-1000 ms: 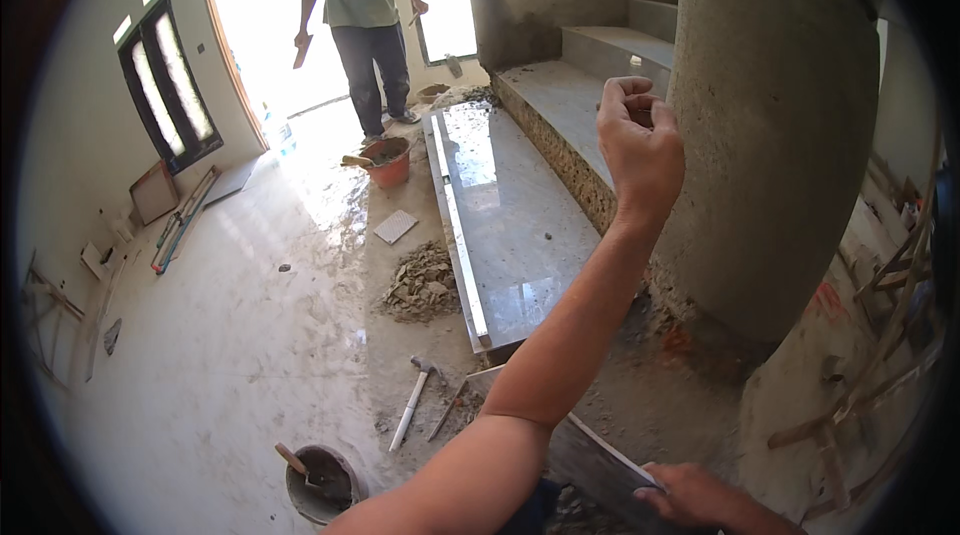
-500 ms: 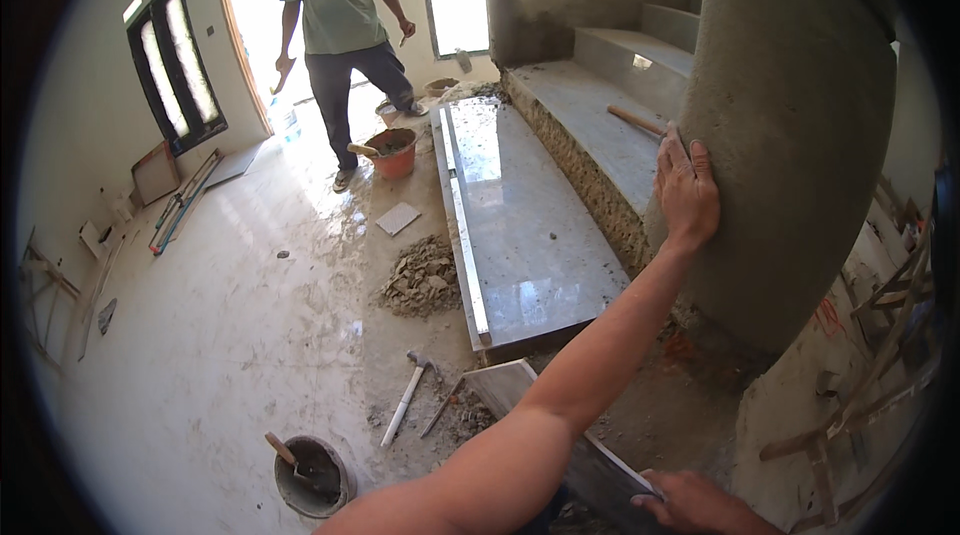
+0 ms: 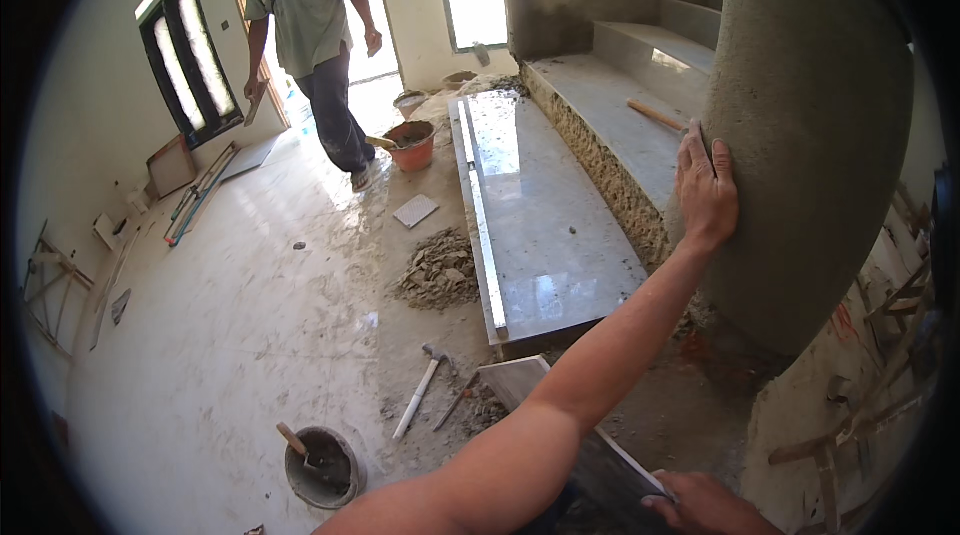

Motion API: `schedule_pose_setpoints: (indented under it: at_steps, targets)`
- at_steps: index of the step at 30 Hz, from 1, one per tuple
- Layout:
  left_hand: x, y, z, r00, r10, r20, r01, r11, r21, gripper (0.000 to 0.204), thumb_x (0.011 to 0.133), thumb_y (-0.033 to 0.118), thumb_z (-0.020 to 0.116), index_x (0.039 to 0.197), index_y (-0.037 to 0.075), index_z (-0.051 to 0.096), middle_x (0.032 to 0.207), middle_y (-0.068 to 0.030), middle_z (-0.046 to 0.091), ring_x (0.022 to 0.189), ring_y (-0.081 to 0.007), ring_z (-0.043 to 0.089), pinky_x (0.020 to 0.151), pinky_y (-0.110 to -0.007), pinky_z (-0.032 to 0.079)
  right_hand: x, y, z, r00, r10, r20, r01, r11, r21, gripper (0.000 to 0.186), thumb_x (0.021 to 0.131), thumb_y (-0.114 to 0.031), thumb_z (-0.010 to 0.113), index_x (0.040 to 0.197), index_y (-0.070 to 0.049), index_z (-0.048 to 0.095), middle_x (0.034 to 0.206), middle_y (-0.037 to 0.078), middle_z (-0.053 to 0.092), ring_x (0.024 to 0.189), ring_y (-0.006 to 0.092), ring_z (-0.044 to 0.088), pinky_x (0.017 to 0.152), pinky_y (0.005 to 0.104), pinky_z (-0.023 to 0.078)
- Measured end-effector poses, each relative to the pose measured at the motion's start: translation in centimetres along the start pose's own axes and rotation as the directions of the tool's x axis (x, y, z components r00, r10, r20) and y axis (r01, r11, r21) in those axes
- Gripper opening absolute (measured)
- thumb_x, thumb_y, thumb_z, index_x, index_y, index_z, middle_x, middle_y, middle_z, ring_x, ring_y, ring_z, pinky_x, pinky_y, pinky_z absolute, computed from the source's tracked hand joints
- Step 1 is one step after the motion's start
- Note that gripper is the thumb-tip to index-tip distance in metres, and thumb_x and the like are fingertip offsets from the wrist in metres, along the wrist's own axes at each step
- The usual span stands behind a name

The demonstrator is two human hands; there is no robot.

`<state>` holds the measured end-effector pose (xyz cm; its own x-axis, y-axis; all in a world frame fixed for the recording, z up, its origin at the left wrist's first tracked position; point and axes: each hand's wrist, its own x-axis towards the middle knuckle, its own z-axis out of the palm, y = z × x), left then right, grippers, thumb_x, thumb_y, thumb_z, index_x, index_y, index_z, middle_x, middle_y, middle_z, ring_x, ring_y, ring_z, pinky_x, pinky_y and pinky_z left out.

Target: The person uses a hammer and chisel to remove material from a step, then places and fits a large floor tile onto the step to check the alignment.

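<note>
My left hand [image 3: 708, 193] lies with its fingers stretched flat against the rough grey curved column [image 3: 810, 135]. A wooden handle [image 3: 655, 114] rests on the stair tread just beyond my fingertips. Low in the picture, my right hand [image 3: 700, 502] grips the edge of a grey tile slab [image 3: 625, 475], thumb showing on its side. My left forearm crosses over the slab and hides part of it. Just past the slab is the glossy grey bottom step [image 3: 550, 225], with a long metal straightedge [image 3: 482, 225] along its left side.
A hammer [image 3: 416, 400] and a bucket [image 3: 322, 470] with a trowel stand on the floor to the left. Beyond are a mortar heap [image 3: 440, 270], a white tile piece [image 3: 416, 211] and an orange bucket [image 3: 411, 148]. Wooden trestles [image 3: 825, 455] stand right. A person [image 3: 310, 45] walks near the doorway.
The person at the back has stepped and turned, legs now closer together. The whole view has shifted slightly, moving the scene to the right. Both my hands keep their places on the column and slab.
</note>
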<state>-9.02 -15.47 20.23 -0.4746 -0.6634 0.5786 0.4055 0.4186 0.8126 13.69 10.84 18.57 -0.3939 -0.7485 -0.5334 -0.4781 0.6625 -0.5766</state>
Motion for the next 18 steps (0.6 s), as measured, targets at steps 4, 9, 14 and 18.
schedule_pose_setpoints:
  at_steps: [4, 9, 14, 18]
  targets:
    - [0.1, -0.2, -0.1, 1.000, 0.006, -0.004, -0.006, 1.000, -0.021, 0.072, 0.111, 0.053, 0.029, 0.160, 0.000, 0.027, 0.158, -0.0259, 0.037, 0.150, -0.0407, 0.032, 0.124, -0.049, 0.026, 0.1, 0.0, 0.0, 1.000, -0.026, -0.007, 0.026, 1.000, 0.000, 0.033, 0.101, -0.017, 0.062, 0.128, 0.002, 0.061, 0.119, 0.031, 0.067, 0.115, 0.0501, 0.062, 0.093, 0.0526, 0.050]
    - [0.1, -0.3, -0.3, 1.000, 0.011, 0.006, -0.011, 1.000, -0.022, 0.073, 0.111, 0.053, 0.030, 0.160, -0.001, 0.027, 0.158, -0.0263, 0.037, 0.149, -0.0416, 0.033, 0.123, -0.049, 0.027, 0.2, 0.1, 0.0, 0.999, -0.037, -0.011, 0.037, 0.999, -0.018, 0.028, 0.099, -0.014, 0.062, 0.124, 0.001, 0.062, 0.113, 0.031, 0.068, 0.111, 0.0506, 0.063, 0.090, 0.0534, 0.050]
    - [0.1, -0.3, -0.3, 1.000, -0.007, 0.008, 0.007, 1.000, -0.027, 0.072, 0.111, 0.052, 0.030, 0.161, 0.001, 0.027, 0.158, -0.0261, 0.037, 0.149, -0.0417, 0.033, 0.123, -0.049, 0.027, 0.2, 0.6, 0.1, 0.999, -0.043, -0.004, 0.043, 0.999, -0.011, 0.026, 0.099, -0.013, 0.062, 0.122, -0.001, 0.062, 0.111, 0.031, 0.068, 0.109, 0.0504, 0.063, 0.088, 0.0529, 0.050]
    - [-0.3, -0.3, 0.4, 0.999, -0.001, -0.046, 0.000, 1.000, -0.025, 0.068, 0.112, 0.050, 0.029, 0.162, 0.003, 0.026, 0.160, -0.0256, 0.035, 0.151, -0.0408, 0.030, 0.124, -0.050, 0.023, 0.3, 1.0, 0.4, 0.999, -0.046, -0.011, 0.046, 0.999, 0.005, 0.026, 0.099, -0.013, 0.062, 0.123, -0.001, 0.062, 0.111, 0.031, 0.068, 0.108, 0.0502, 0.064, 0.088, 0.0522, 0.051]
